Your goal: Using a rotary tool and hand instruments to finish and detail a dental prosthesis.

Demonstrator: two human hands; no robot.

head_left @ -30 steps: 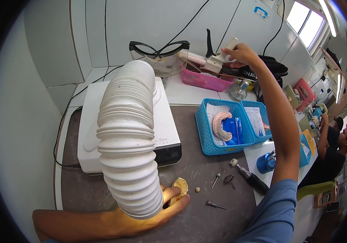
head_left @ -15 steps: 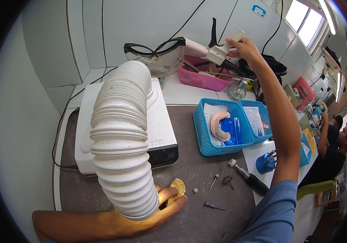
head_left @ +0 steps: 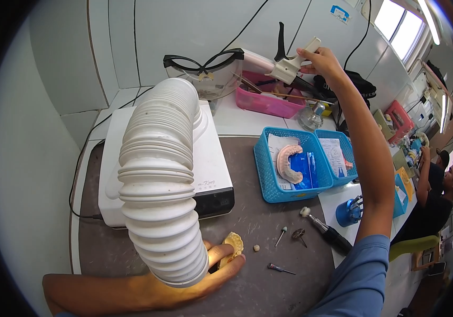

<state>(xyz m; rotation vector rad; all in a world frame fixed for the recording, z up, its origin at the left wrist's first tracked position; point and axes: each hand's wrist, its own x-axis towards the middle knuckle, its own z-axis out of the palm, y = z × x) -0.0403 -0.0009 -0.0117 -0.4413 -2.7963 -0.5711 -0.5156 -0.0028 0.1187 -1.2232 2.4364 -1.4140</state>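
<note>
Partly hidden behind the white corrugated hose (head_left: 157, 174), my left hand (head_left: 213, 272) is closed around a yellow dental cast (head_left: 233, 244) on the grey mat. A small tooth-coloured piece (head_left: 256, 248) lies beside the cast. At the back, my right arm is raised and my right hand (head_left: 321, 61) grips the pale handle of a white gun-shaped tool (head_left: 285, 70) with an upright black lever. The tool is above a pink basket (head_left: 274, 108) of assorted tools. Black-framed safety glasses (head_left: 203, 63) rest left of it.
The hose joins a white box-shaped machine (head_left: 213, 185). Blue baskets (head_left: 268, 182) hold papers and a pale dental cast (head_left: 288, 165). Several rotary bits (head_left: 281, 268), a handpiece (head_left: 328, 232) and a blue bit holder (head_left: 348, 212) lie around the mat's right side. Another person (head_left: 432, 211) sits far right.
The view has shifted very slightly. Both hands keep their holds, and nothing else has visibly moved.
</note>
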